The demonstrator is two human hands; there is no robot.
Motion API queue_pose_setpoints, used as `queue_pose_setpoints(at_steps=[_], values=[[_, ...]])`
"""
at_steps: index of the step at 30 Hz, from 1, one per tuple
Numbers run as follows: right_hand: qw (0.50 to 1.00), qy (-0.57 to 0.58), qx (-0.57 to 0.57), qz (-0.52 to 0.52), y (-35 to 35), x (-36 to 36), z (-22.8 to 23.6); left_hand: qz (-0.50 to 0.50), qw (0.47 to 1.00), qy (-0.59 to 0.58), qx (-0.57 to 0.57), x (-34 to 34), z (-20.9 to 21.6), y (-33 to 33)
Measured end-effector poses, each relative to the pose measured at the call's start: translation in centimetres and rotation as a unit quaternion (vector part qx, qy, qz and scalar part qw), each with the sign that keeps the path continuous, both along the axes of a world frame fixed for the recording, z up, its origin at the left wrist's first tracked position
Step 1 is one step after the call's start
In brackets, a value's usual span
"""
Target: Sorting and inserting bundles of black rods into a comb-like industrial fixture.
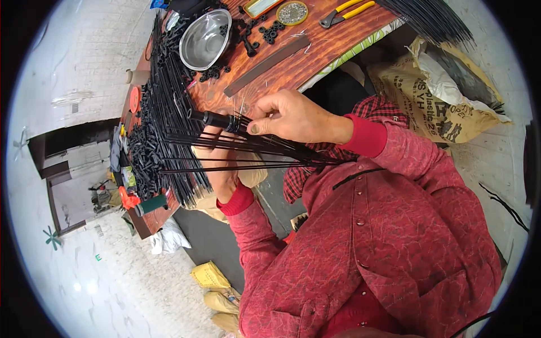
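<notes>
Above the near edge of the wooden table, my left hand [217,158] is closed around a black tubular fitting [217,120] and the thin black rods [248,147] beside it. The rods fan out toward my red jacket. My right hand [296,117] is at the fitting's end, its thumb and fingers pinched together there. Thin rod or wire ends show by those fingertips; exactly what the pinch holds is too small to make out. The fitting partly hides the left fingers.
Bundles of black rods [169,112] and a heap of short black tubes [147,160] cover the table's left side. A metal bowl [205,42], a flat dark bar [266,65] and yellow-handled pliers [344,14] lie farther back. A printed sack [420,93] stands at right.
</notes>
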State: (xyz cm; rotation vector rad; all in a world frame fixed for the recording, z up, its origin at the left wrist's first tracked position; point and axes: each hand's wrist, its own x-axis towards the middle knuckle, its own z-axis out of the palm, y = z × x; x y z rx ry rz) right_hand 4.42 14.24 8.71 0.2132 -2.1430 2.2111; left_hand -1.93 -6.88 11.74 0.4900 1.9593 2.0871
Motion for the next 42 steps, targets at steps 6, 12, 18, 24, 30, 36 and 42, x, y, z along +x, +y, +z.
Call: queue_pose_setpoints(at_steps=[6, 12, 18, 24, 30, 36, 42], values=[[1.000, -0.004, -0.017, -0.025, -0.2, 1.3, 1.0, -0.027, 0.999, -0.007, 0.021, 0.4, 0.9, -0.2], [1.000, -0.008, -0.015, -0.014, -0.3, 1.5, 1.3, 0.029, 0.998, 0.027, -0.054, 0.7, 1.7, 0.0], [0.990, 0.012, -0.127, 0.063, -0.5, 0.5, -0.9, -0.010, 0.999, 0.043, -0.014, -0.2, -0.3, -1.4], [0.957, -0.116, -0.208, 0.166, 0.3, 0.0, -0.7, 0.000, 0.999, 0.040, 0.011, -1.0, -1.6, -1.4], [0.955, -0.079, -0.204, 0.201, 0.3, -0.2, 0.0, 0.042, 0.992, -0.090, 0.081, -6.8, -8.1, -8.1], [0.978, 0.074, -0.178, 0.080, 0.8, -0.4, 0.0, -0.034, 0.995, -0.036, 0.086, -4.0, -4.0, -1.5], [0.976, 0.034, -0.209, 0.041, 1.2, 0.2, 0.7, -0.148, 0.984, -0.079, 0.057, -4.8, 0.3, 1.9]])
